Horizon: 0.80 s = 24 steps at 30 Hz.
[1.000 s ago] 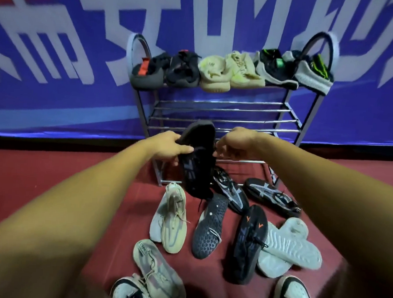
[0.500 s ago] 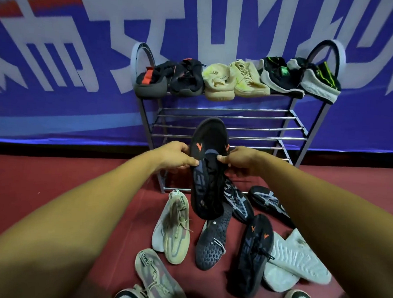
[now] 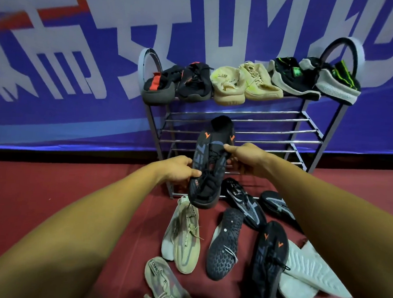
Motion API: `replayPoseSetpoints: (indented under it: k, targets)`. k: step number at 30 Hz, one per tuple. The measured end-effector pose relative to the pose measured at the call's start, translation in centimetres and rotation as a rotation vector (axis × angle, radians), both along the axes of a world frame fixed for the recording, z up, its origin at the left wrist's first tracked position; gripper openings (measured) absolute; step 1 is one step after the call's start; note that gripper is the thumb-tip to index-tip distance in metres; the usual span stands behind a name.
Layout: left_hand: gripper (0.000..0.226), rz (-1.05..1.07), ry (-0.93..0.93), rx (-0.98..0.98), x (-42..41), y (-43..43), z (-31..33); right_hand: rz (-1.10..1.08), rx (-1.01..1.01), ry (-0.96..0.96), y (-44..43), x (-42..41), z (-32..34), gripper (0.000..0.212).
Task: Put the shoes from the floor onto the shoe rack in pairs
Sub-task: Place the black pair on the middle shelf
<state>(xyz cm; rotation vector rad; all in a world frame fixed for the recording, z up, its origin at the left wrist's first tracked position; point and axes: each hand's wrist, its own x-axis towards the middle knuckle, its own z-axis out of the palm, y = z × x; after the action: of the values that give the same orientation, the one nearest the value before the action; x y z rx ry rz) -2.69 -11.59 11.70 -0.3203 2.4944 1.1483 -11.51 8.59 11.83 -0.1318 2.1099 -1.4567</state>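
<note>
I hold a black knit shoe (image 3: 209,165) with orange marks upright in front of the metal shoe rack (image 3: 249,128). My left hand (image 3: 178,169) pinches its left side and my right hand (image 3: 245,157) grips its right side. Its matching black shoe (image 3: 267,264) lies on the red floor at the lower right. The rack's top shelf carries three pairs: black-red, yellow, and black-green shoes. The lower shelves show only bare bars.
On the floor lie two beige shoes (image 3: 184,234), a dark shoe sole-up (image 3: 224,243), two black-grey shoes (image 3: 245,203), and white shoes sole-up (image 3: 307,275). A blue banner wall (image 3: 57,84) stands behind the rack.
The black shoe has been turned in my hands, from sole toward me to its laced top facing me, and it sits slightly lower in front of the rack.
</note>
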Motion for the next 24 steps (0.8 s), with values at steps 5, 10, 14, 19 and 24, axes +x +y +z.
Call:
replayPoseSetpoints:
  k: [5,10,14,19,24]
  targets:
    - [0.026,0.182,0.095,0.043,-1.0,-1.3,0.1,0.289,0.105,0.138,-1.7,0.4,0.6,0.023]
    - [0.015,0.331,0.169,0.049,-2.2,-2.7,-0.3,0.367,0.005,0.078,-3.7,0.4,0.1,0.045]
    - [0.009,0.494,0.31,0.071,-3.9,-4.5,-0.8,0.399,-0.143,0.014,-4.7,0.2,1.2,0.044]
    - [0.018,0.584,0.364,0.055,-5.2,-6.6,-1.7,0.435,0.013,0.156,-7.2,-0.2,0.0,0.101]
    - [0.015,0.605,0.376,0.182,-5.2,-7.2,-1.6,0.381,-0.052,0.204,-10.1,-2.3,-2.3,0.124]
